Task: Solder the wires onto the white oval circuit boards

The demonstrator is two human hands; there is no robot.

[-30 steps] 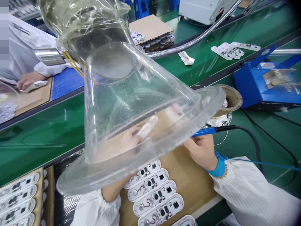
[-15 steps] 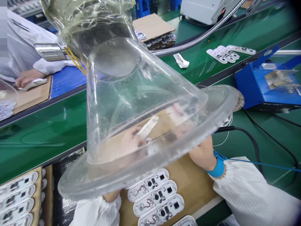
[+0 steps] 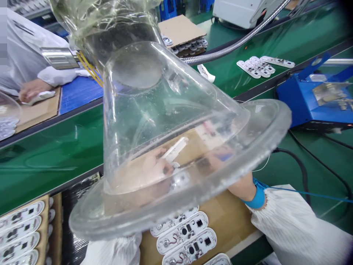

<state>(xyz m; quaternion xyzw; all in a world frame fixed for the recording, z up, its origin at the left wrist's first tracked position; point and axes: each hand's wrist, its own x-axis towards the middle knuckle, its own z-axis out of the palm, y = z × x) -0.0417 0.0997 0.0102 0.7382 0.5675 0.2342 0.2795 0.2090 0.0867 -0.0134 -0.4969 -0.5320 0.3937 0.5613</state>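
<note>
The left hand is clamped on a slim, white, round-ended casing behind the clear hood, its finer details blurred, while a blue tool is gripped by the right hand, also behind the hood, and white shells dotted with black components are lined up below it.

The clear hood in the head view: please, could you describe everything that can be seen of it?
The clear hood looks like plastic and flares from a narrow neck to a wide, cloudy, rounded rim. Specks and reflections mark its wall; crinkled, yellowish film wraps the part above. It is tilted, its rim rising towards the picture's right, between the camera and the left hand, which shows blurred through it; it partly covers the right hand. Neither of the hands visibly touches it.
</note>
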